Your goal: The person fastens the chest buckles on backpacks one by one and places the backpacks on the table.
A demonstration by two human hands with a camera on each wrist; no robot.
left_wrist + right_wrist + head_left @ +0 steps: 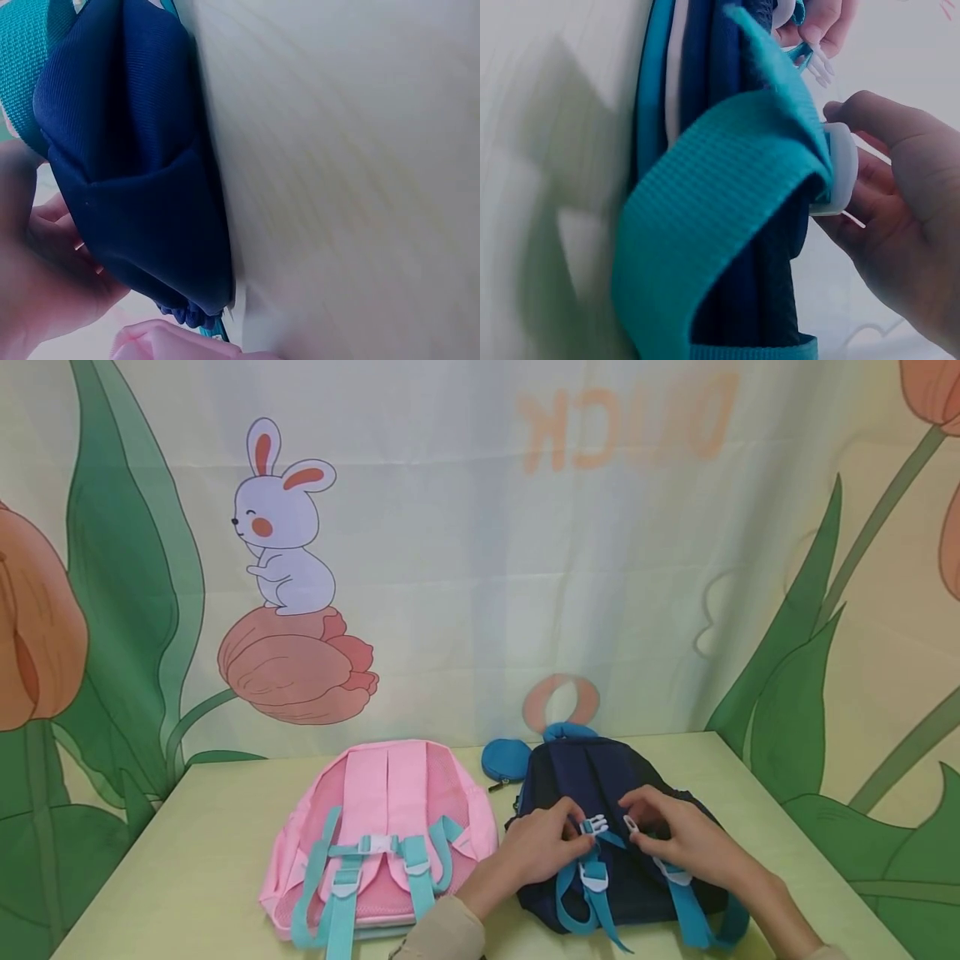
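Note:
A navy backpack (pixel 630 885) lies with its shoulder straps facing up. Over it, my left hand (pixel 536 846) pinches the pronged half of a white side-release buckle (pixel 596 825) on a blue strap. A short gap away, my right hand (pixel 686 837) holds the white socket half (pixel 630 823) between thumb and fingers. The two halves are apart. In the right wrist view the white prongs (pixel 821 67) point toward my right hand, and a white strap adjuster (pixel 842 169) on a teal strap partly hides its fingers. The left wrist view shows mostly the backpack's side (pixel 150 217).
To the left lies a pink backpack (pixel 386 789), its white chest buckle (pixel 377 843) joined across teal straps. A round blue pouch (pixel 506 760) sits beside the navy backpack's top. Behind the pale green table (pixel 217 835) hangs a printed curtain (pixel 450 568).

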